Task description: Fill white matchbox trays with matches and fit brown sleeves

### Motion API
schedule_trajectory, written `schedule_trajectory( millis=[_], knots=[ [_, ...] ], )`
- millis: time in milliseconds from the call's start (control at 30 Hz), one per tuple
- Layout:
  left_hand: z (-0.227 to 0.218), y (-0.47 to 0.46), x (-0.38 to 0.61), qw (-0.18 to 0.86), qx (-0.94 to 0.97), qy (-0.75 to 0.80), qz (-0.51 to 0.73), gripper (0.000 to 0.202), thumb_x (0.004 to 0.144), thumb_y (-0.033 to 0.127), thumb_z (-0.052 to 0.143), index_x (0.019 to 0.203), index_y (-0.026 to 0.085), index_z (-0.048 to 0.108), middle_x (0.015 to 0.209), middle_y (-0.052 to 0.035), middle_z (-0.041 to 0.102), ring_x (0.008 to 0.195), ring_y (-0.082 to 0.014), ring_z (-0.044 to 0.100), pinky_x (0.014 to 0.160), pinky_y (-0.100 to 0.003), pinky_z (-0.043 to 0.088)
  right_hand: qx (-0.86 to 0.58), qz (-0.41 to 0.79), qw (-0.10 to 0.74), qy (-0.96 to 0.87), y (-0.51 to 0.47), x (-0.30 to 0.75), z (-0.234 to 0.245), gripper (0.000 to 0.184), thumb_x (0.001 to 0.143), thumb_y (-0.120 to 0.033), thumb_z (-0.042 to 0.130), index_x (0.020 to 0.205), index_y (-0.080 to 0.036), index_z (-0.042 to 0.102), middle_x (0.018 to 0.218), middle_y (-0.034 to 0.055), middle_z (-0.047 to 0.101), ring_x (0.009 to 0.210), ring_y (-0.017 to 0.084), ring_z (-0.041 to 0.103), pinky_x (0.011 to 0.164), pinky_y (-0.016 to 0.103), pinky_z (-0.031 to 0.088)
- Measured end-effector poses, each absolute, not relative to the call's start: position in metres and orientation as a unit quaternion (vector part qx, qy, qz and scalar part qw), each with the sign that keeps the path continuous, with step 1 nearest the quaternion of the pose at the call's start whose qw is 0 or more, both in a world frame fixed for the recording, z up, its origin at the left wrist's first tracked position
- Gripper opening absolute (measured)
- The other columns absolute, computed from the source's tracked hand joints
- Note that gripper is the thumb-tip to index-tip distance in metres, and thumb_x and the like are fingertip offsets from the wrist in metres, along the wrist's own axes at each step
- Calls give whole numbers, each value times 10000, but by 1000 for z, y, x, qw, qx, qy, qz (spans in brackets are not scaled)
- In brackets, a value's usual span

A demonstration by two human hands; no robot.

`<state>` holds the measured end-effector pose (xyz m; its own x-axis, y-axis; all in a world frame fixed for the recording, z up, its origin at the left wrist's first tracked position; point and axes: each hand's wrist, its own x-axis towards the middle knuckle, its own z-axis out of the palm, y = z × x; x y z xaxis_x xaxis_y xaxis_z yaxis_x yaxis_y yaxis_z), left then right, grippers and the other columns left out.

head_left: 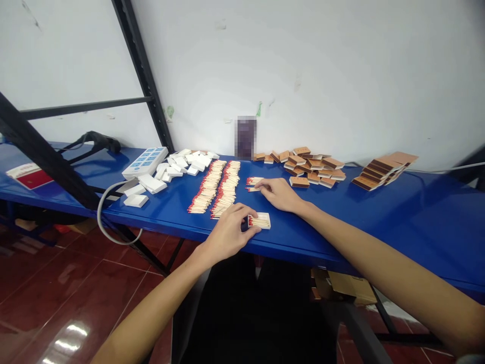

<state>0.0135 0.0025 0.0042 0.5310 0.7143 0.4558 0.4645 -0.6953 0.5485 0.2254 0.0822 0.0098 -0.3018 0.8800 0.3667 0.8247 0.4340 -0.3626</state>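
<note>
Left of frame: a red booklet (28,175) and a white power strip (146,161) lie on the blue table (417,212); just right of the strip, a heap of empty white trays (178,164).

Centre: two long rows of matches (217,187) run from the near edge toward the wall.

Left hand (231,232): at the near end of those rows; thumb and fingers closed on the left end of a filled tray (259,220), which sits flat near the table's front edge; its long axis runs left to right, red heads leftward.

Right hand (278,194): just above and right of the tray, palm down, fingers together; fingertips touch a small clump of loose matches (253,182) lying to their left, sticks across the frame; whether any are pinched cannot be told; this hand is the nearer to the clump.

Right of frame: scattered brown sleeves (312,169); further right, a fanned stack of sleeves (382,171).
</note>
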Motion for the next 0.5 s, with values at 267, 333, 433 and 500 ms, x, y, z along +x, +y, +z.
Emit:
schedule_trajectory(
  millis=[267,333,433,500],
  knots=[
    [4,3,14,187,855,343,341,151,834,202,740,947,183,642,976,-27,653,847,-178,602,833,-323,477,-536,55,249,-805,83,226,11,313,895,-177,477,1023,-150,762,723,38,707,661,164,603,669,263,394],
    [4,3,14,189,854,342,343,154,832,199,740,951,186,643,982,-26,653,845,-177,604,832,-323,479,-533,57,250,-807,83,226,10,309,894,-181,477,1006,-154,764,719,36,704,655,162,601,665,263,393],
    [4,3,14,187,854,343,344,145,833,196,737,943,191,643,970,-24,654,849,-180,607,837,-328,480,-527,59,257,-808,82,227,10,307,890,-179,477,995,-157,765,712,32,699,647,158,595,662,261,392],
    [3,3,14,185,855,341,345,136,836,195,732,936,193,641,963,-23,655,859,-183,608,842,-329,481,-525,59,264,-807,81,226,9,321,891,-177,473,1038,-158,757,699,26,690,641,156,590,661,259,391]
  ],
)
